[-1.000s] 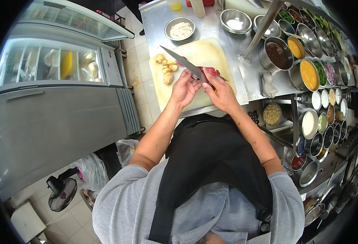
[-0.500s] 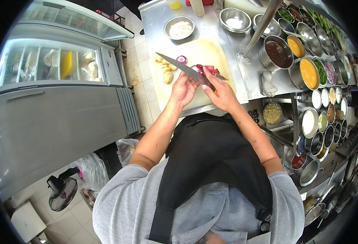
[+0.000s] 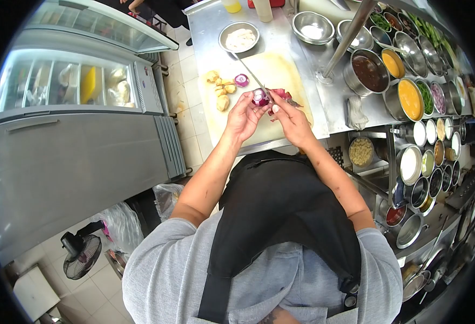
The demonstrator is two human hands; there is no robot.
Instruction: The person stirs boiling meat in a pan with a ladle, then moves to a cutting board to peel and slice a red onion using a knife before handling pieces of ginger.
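A red onion is pinched in the fingers of my left hand above the cutting board. My right hand grips a knife close to the onion. The blade points away and to the left, seen nearly edge-on, its tip by the bowl; the handle is hidden in my fingers. Under and beyond my right fingers lie red onion skins. Another red onion piece rests on the board, beside several pieces of what looks like ginger at the left.
A metal bowl of something pale stands behind the board. Stacked steel bowls and pots of sauce fill the right side. A metal post rises there. Left is a fridge; a person shows at the top.
The knife has turned from flat to nearly edge-on, its tip swinging rightward and away. More of the onion in my left hand shows. Another person has come further into view at the top.
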